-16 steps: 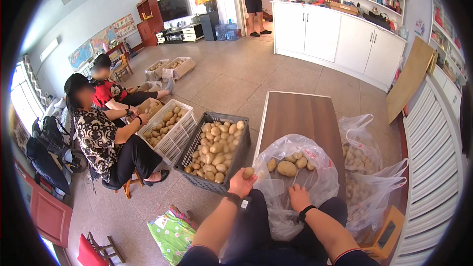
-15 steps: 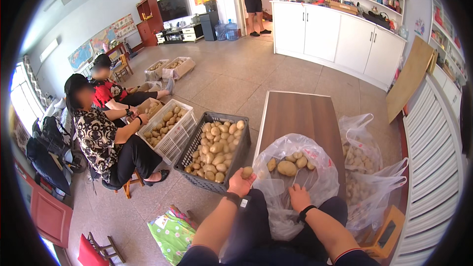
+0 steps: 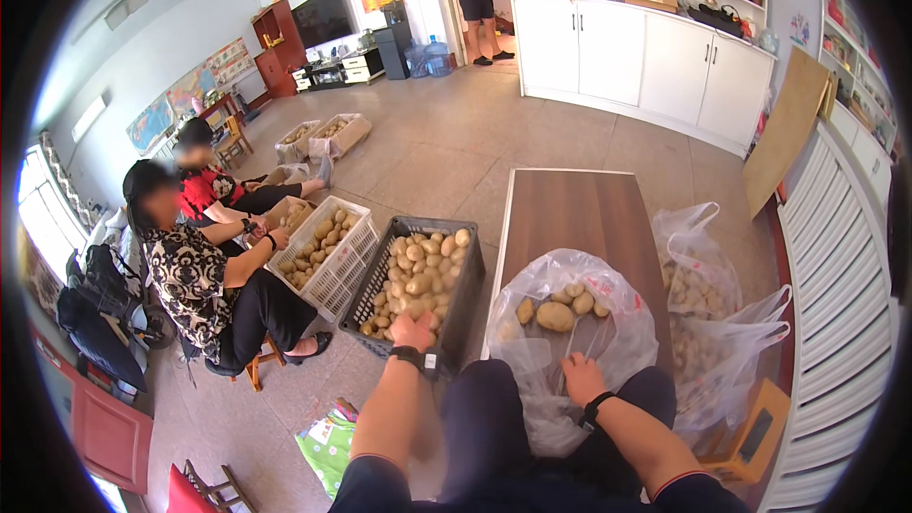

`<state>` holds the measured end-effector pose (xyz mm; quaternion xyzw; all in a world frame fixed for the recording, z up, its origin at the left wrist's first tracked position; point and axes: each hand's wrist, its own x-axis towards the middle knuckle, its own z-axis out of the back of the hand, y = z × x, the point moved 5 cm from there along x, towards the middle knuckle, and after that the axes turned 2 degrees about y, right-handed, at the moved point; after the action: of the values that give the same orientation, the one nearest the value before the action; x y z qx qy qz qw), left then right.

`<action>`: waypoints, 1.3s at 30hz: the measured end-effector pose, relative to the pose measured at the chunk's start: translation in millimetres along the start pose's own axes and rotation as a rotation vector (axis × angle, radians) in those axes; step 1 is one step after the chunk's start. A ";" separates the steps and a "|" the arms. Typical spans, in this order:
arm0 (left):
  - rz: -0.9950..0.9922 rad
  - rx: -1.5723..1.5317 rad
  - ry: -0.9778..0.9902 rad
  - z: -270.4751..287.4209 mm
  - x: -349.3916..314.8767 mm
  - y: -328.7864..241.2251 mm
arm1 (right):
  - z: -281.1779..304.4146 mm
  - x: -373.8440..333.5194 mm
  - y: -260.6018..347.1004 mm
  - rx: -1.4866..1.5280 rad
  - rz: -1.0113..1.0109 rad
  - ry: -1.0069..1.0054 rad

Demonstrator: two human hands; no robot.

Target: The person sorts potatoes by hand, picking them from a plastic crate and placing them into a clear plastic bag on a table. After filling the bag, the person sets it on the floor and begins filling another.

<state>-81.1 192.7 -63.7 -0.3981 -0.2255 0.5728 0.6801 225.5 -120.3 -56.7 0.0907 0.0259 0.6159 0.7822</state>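
My left hand (image 3: pixel 412 331) reaches over the near end of a dark grey plastic crate (image 3: pixel 458 309) full of potatoes (image 3: pixel 418 271). Its fingers are smeared by motion among the potatoes, so whether one is gripped cannot be made out. Closer to my lap, my right hand (image 3: pixel 581 380) is closed on the clear plastic bag (image 3: pixel 622 347), near its opening. The bag is spread wide on the near end of a brown wooden table (image 3: pixel 570 209) and hangs down between my knees. Several potatoes (image 3: pixel 556 315) lie inside it.
White crate (image 3: pixel 332 290) with potatoes stands left of the grey one; two people sit beyond it. Two filled plastic bags (image 3: pixel 698 271) stand right of the table, near a wooden stool (image 3: pixel 755 437). A green patterned cloth (image 3: pixel 326 446) lies lower left. Another person stands in the doorway.
My left hand has moved left from beside the bag, where it held a potato, to over the grey crate. My right hand stays on the bag. The view has shifted slightly.
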 end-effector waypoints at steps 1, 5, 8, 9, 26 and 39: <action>0.014 -0.341 -0.136 51.4 7.3 60.4 | 1.9 11.4 33.3 0.039 0.086 0.010; -0.195 -0.287 -0.404 124.5 18.0 77.3 | 8.5 16.3 48.2 0.122 0.114 0.056; 0.218 -1.422 -0.226 76.7 -7.3 -36.6 | 1.9 1.5 10.8 0.226 -0.042 0.089; 0.084 -1.391 -0.113 107.5 -23.4 -48.0 | 0.7 6.4 22.1 0.252 -0.010 0.082; -0.086 -0.835 0.015 256.0 -216.8 -233.6 | 74.1 -105.5 -1.3 2.101 -0.389 0.451; -0.226 -0.587 -0.093 333.3 -259.3 -299.3 | 88.7 -162.7 24.2 2.015 -0.400 0.804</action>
<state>-218.6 30.5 408.1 -0.5231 -0.4549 0.4218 0.5844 176.7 -282.1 23.1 0.4738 0.7830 0.1596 0.3701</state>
